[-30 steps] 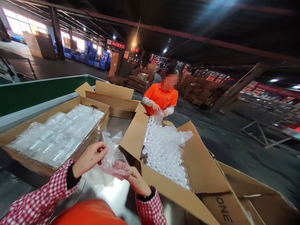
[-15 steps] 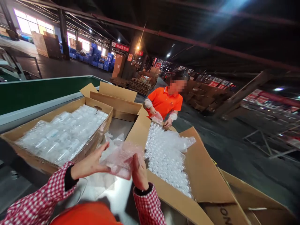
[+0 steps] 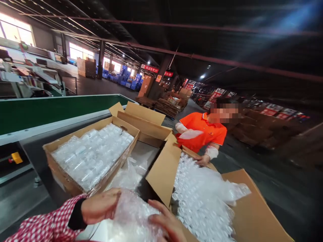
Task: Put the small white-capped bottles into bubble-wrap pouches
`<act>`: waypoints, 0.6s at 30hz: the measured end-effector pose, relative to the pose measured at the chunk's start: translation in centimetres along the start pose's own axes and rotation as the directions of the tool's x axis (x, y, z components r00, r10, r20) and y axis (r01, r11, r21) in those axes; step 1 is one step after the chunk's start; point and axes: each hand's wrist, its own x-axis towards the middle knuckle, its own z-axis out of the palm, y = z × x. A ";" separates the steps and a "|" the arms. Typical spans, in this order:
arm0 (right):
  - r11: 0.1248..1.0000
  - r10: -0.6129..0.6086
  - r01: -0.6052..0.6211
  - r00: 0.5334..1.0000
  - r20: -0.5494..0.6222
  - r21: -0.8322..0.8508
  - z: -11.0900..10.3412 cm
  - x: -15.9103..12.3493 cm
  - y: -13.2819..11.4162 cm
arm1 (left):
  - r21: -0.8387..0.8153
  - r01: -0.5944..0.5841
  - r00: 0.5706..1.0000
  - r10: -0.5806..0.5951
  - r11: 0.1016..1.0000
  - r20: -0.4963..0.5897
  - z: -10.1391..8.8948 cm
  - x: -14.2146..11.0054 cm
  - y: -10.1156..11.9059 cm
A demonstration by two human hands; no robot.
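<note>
**Clear wrap (image 3: 135,215) between left hand (image 3: 102,205) and right hand (image 3: 168,221)**

At the near edge of the view, the left hand has its grip pinching the left side of the clear wrap. The right hand's fingers are bent against the opposite side; its thumb is hidden, so I cannot tell whether that grip is pressed together.

Just beyond the wrap, a loose plastic sheet (image 3: 131,173) lies on the tabletop (image 3: 145,151). To the left of the sheet is a cardboard box (image 3: 62,176) filled with packs (image 3: 88,156) in clear plastic. To the right, a larger box (image 3: 163,168), flaps open, holds many clear containers (image 3: 199,215) standing close together, with a crumpled plastic bag (image 3: 214,183) spread over part of them.

Across the larger box, a co-worker (image 3: 212,131) in an orange shirt rests one hand (image 3: 202,160) at its far edge. A pale plastic piece (image 3: 190,134) shows in front of the shirt; the co-worker's other hand is hidden. A green conveyor (image 3: 63,109) runs behind the filled box on the left.
</note>
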 end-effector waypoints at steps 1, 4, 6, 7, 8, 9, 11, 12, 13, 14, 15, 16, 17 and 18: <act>1.000 -0.012 0.012 0.999 -0.032 0.016 0.1 0.6 -0.2 | 0.144 -0.052 0.999 0.050 0.988 0.016 -0.2 -0.5 1.5; 0.993 0.044 -0.035 0.996 -0.077 0.110 1.4 3.5 -0.3 | 0.581 -0.151 0.988 0.138 0.800 0.066 0.0 -1.6 5.5; 0.947 0.188 -0.164 0.980 -0.064 0.276 2.9 6.2 -0.2 | 0.809 -0.166 0.984 0.151 0.564 0.096 0.7 -1.4 6.4; 0.894 0.263 -0.228 0.964 -0.040 0.386 3.7 7.6 -0.2 | 0.902 -0.153 0.982 0.163 0.404 0.094 1.1 -1.0 6.3; 0.827 0.320 -0.272 0.948 -0.012 0.492 4.5 9.0 -0.2 | 0.966 -0.126 0.979 0.188 0.227 0.084 1.3 -0.4 5.8; 0.758 0.356 -0.295 0.934 0.010 0.582 5.1 10.3 -0.2 | 0.994 -0.088 0.973 0.219 0.059 0.073 1.3 0.3 5.2; 0.652 0.396 -0.310 0.917 0.037 0.693 6.0 12.6 -0.4 | 0.983 -0.019 0.963 0.263 -0.182 0.067 0.2 1.7 4.3; 0.617 0.411 -0.319 0.910 0.050 0.719 6.2 13.4 -0.6 | 0.973 -0.003 0.957 0.282 -0.232 0.070 -1.0 2.3 4.3; 0.596 0.426 -0.326 0.903 0.055 0.734 6.2 14.0 -0.8 | 0.972 0.002 0.952 0.299 -0.237 0.071 -2.6 2.8 4.8; 0.594 0.436 -0.322 0.899 0.041 0.737 6.0 14.4 -0.9 | 0.981 0.017 0.944 0.328 -0.192 0.048 -4.6 3.2 5.7; 0.616 0.440 -0.302 0.898 0.000 0.728 5.8 14.6 -0.7 | 0.990 0.075 0.925 0.379 -0.116 -0.026 -6.9 3.6 7.0; 0.659 0.438 -0.272 0.897 -0.064 0.701 5.7 14.5 -0.4 | 0.989 0.150 0.897 0.422 -0.017 -0.128 -9.4 3.9 8.4; 0.712 0.433 -0.250 0.892 -0.130 0.656 5.6 14.3 0.3 | 0.964 0.248 0.841 0.473 0.095 -0.263 -11.9 4.3 10.0; 0.758 0.432 -0.249 0.884 -0.179 0.603 5.7 13.9 1.4 | 0.941 0.307 0.799 0.499 0.141 -0.335 -14.5 4.6 11.4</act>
